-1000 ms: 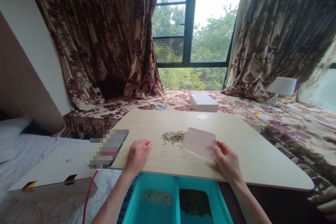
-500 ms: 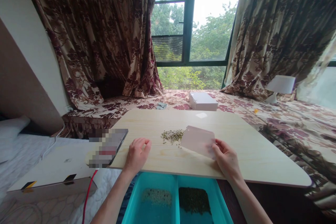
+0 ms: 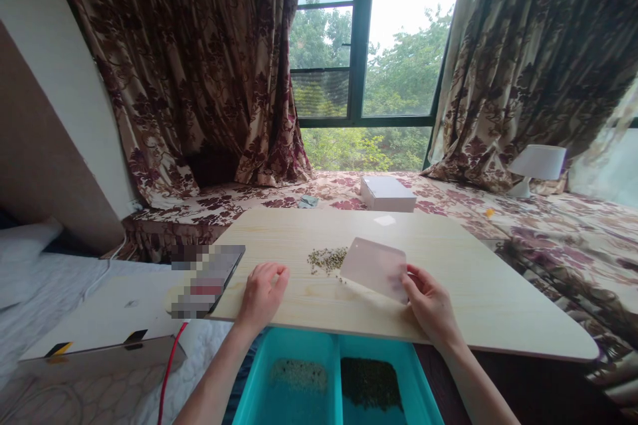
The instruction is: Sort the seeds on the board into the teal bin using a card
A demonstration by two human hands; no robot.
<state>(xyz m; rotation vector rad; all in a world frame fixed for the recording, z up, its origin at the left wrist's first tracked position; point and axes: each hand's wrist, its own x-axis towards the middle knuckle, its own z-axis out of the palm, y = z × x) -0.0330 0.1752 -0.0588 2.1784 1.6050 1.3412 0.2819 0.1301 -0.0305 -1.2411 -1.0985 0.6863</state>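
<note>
At our far left a white box [image 3: 112, 309] lies on the bed, and a red cable [image 3: 171, 358] runs up to a dark flat device [image 3: 230, 264] on the table [image 3: 498, 305], partly blurred out. Just beside it, our left hand [image 3: 263, 295] rests near the table's front edge, fingers loosely curled; we cannot tell whether they are fully closed. Below the table's edge we see a teal bin [image 3: 337, 378], pale grains in its left compartment and dark ones in its right. The scattered seeds [image 3: 323, 260] lie on the table to the right of our left hand, apart from it and slightly farther from us. At their right side is the translucent card [image 3: 375, 269], its left edge close against them. Our right hand [image 3: 429, 302] pinches the card's right edge between thumb and fingers, so the card spans the space between that hand and the seeds.
</note>
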